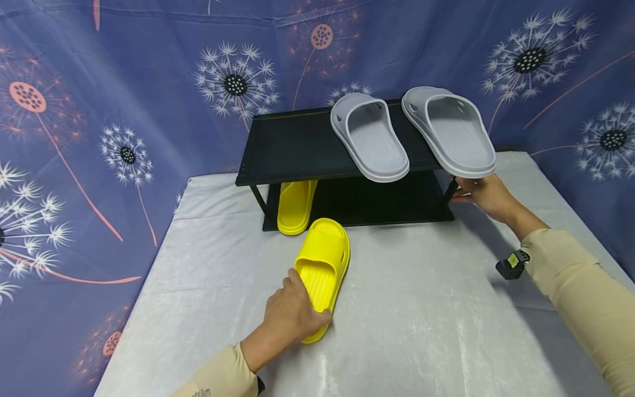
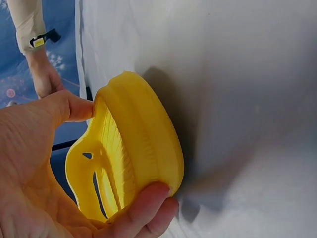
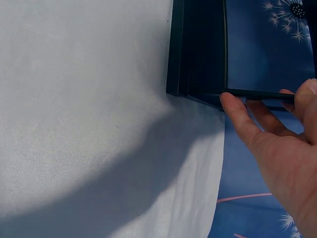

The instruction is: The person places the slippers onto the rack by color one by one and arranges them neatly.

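Note:
My left hand [image 1: 292,311] grips a yellow slide slipper [image 1: 324,240] by its heel end, in front of the rack. In the left wrist view the thumb lies on one edge of the slipper [image 2: 148,134] and the fingers curl round the other. At the rack's right side, my right hand [image 1: 486,196] holds the side post of the black two-tier shoe rack [image 1: 292,140]. The right wrist view has its fingers [image 3: 240,116] against that post, with the thumb partly cut off by the frame edge. A second yellow slipper [image 1: 295,212] lies on the lower tier at the left, its front hidden under the top shelf.
Two grey clogs, a left one [image 1: 377,140] and a right one [image 1: 461,135], sit on the right part of the top shelf, heels jutting over its front edge. A pale cloth [image 1: 397,309] covers the table. Behind hangs a blue dandelion-print curtain [image 1: 163,66].

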The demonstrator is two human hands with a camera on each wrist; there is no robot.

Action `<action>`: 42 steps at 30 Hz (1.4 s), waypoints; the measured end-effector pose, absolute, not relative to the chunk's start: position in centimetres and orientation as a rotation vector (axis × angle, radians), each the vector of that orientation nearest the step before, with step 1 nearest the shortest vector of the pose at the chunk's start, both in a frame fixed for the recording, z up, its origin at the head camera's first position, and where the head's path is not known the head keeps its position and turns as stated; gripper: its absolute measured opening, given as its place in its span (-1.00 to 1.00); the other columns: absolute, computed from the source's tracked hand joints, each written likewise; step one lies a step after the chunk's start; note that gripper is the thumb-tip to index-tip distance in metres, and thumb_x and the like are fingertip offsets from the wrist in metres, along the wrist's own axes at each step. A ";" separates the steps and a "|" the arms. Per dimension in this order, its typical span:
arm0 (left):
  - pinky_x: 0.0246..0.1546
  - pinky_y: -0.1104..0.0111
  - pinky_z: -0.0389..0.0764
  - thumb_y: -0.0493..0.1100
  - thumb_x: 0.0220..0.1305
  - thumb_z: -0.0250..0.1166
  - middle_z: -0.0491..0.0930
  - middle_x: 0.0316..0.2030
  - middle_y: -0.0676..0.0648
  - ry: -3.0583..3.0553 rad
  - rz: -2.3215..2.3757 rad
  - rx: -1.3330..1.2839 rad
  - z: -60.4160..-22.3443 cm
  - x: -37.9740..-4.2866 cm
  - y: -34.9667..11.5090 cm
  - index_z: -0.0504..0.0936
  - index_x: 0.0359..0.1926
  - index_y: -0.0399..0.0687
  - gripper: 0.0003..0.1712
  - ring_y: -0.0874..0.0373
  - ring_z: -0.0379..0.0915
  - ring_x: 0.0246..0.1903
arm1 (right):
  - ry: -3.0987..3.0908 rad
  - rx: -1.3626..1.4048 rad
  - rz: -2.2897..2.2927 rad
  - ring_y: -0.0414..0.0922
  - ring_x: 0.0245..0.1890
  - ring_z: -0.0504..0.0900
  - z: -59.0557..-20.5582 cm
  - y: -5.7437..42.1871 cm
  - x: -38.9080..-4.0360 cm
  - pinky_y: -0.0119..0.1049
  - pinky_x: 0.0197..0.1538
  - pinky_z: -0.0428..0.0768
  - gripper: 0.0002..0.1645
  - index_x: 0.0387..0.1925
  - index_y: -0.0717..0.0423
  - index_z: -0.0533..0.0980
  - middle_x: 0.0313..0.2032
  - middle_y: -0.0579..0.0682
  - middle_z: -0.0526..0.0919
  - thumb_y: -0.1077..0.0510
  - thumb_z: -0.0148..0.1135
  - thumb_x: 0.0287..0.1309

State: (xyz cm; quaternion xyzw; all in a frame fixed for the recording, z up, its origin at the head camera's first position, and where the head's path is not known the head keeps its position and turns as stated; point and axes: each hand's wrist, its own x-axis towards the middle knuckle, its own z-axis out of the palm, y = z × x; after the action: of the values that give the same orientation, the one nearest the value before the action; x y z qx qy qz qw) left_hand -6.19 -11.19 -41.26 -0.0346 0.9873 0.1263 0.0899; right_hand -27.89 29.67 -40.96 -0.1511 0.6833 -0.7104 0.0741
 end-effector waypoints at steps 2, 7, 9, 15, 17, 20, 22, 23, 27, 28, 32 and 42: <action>-0.46 0.19 0.50 0.29 -0.27 0.44 0.34 -0.41 -0.15 2.945 0.370 -0.096 -41.2 -6.3 -11.2 0.18 0.09 -0.36 0.10 -0.01 0.38 -0.52 | 2.055 -0.450 -2.130 -0.19 -0.34 0.65 -40.9 29.7 -27.8 -0.35 -0.27 0.69 -0.65 -0.11 -0.02 0.48 -0.15 -0.15 0.52 0.45 -0.09 0.36; -0.49 0.21 0.49 0.29 -0.27 0.44 0.34 -0.41 -0.15 2.962 0.362 -0.076 -41.0 -6.5 -11.2 0.18 0.08 -0.36 0.09 0.01 0.38 -0.53 | 2.024 -0.454 -2.158 -0.17 -0.35 0.65 -40.9 29.5 -27.7 -0.32 -0.26 0.70 -0.67 -0.12 0.02 0.48 -0.17 -0.13 0.51 0.45 -0.08 0.35; -0.49 0.21 0.49 0.29 -0.27 0.45 0.34 -0.41 -0.14 2.963 0.362 -0.073 -41.0 -6.6 -11.1 0.17 0.07 -0.35 0.08 0.01 0.38 -0.53 | 2.019 -0.457 -2.163 -0.17 -0.36 0.65 -40.9 29.4 -27.7 -0.31 -0.27 0.70 -0.68 -0.14 0.02 0.47 -0.18 -0.11 0.49 0.46 -0.09 0.35; -0.45 0.19 0.52 0.29 -0.26 0.45 0.37 -0.36 -0.17 2.953 0.355 -0.061 -40.8 -7.0 -11.0 0.15 0.15 -0.37 0.14 0.00 0.40 -0.50 | 2.028 -0.438 -2.163 -0.14 -0.37 0.64 -40.8 29.4 -27.7 -0.30 -0.27 0.70 -0.67 -0.16 0.00 0.48 -0.18 -0.11 0.48 0.46 -0.09 0.35; -0.43 0.18 0.54 0.30 -0.24 0.44 0.38 -0.34 -0.19 2.951 0.344 -0.052 -40.7 -7.1 -11.0 0.14 0.19 -0.39 0.17 -0.01 0.42 -0.48 | 2.034 -0.434 -2.159 -0.13 -0.37 0.65 -40.8 29.5 -27.7 -0.29 -0.26 0.70 -0.66 -0.15 -0.01 0.48 -0.17 -0.11 0.48 0.46 -0.09 0.35; -0.42 0.18 0.55 0.31 -0.23 0.44 0.40 -0.32 -0.21 2.951 0.336 -0.039 -40.6 -7.2 -11.0 0.13 0.21 -0.40 0.20 -0.01 0.43 -0.47 | 2.051 -0.432 -2.147 -0.11 -0.36 0.65 -40.9 29.5 -27.7 -0.29 -0.27 0.70 -0.66 -0.13 0.01 0.48 -0.16 -0.12 0.48 0.46 -0.09 0.35; -0.42 0.18 0.54 0.31 -0.23 0.44 0.39 -0.32 -0.20 2.951 0.333 -0.034 -40.6 -7.4 -10.9 0.12 0.21 -0.40 0.20 -0.01 0.42 -0.47 | 2.060 -0.433 -2.142 -0.11 -0.36 0.65 -40.8 29.5 -27.7 -0.30 -0.27 0.70 -0.66 -0.13 0.01 0.48 -0.16 -0.11 0.47 0.46 -0.09 0.35; -0.42 0.18 0.54 0.32 -0.24 0.44 0.39 -0.33 -0.20 2.951 0.335 -0.031 -40.6 -7.5 -10.9 0.12 0.21 -0.39 0.20 -0.01 0.42 -0.47 | 2.062 -0.433 -2.142 -0.11 -0.36 0.65 -40.8 29.5 -27.7 -0.29 -0.26 0.70 -0.65 -0.13 0.01 0.48 -0.16 -0.12 0.47 0.47 -0.09 0.35; -0.41 0.19 0.54 0.32 -0.23 0.43 0.38 -0.32 -0.19 2.943 0.332 -0.021 -40.4 -8.0 -10.8 0.11 0.22 -0.37 0.19 -0.01 0.41 -0.46 | 2.046 -0.440 -2.158 -0.11 -0.36 0.65 -40.9 29.4 -27.7 -0.29 -0.27 0.70 -0.63 -0.14 -0.02 0.49 -0.16 -0.12 0.49 0.47 -0.10 0.35; -0.39 0.19 0.54 0.33 -0.22 0.42 0.38 -0.31 -0.19 2.935 0.328 -0.023 -40.3 -8.1 -10.7 0.11 0.22 -0.36 0.20 -0.01 0.41 -0.46 | 2.037 -0.445 -2.165 -0.11 -0.36 0.65 -40.9 29.4 -27.7 -0.29 -0.27 0.70 -0.64 -0.13 0.00 0.49 -0.16 -0.13 0.50 0.47 -0.09 0.34; -0.39 0.19 0.54 0.33 -0.22 0.42 0.38 -0.30 -0.19 2.925 0.320 -0.022 -40.0 -8.6 -10.6 0.11 0.23 -0.35 0.19 -0.01 0.41 -0.45 | 2.021 -0.460 -2.175 -0.11 -0.36 0.65 -41.0 29.5 -27.8 -0.28 -0.27 0.70 -0.66 -0.13 0.01 0.49 -0.17 -0.12 0.52 0.47 -0.08 0.34; -0.30 0.18 0.57 0.33 -0.20 0.41 0.42 -0.21 -0.22 2.906 0.331 -0.034 -39.1 -9.6 -9.8 0.07 0.29 -0.35 0.24 -0.03 0.46 -0.36 | 2.073 -0.455 -2.139 -0.11 -0.36 0.65 -40.9 29.5 -27.6 -0.31 -0.27 0.70 -0.70 -0.13 -0.01 0.46 -0.15 -0.11 0.46 0.42 -0.07 0.37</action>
State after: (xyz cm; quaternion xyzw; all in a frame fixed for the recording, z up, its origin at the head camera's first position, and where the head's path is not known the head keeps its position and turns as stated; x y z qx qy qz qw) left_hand -9.60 -9.81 -39.12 -0.0116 0.9877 0.1126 0.1081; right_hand -27.61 29.47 -40.91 -0.1506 0.6866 -0.7084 0.0645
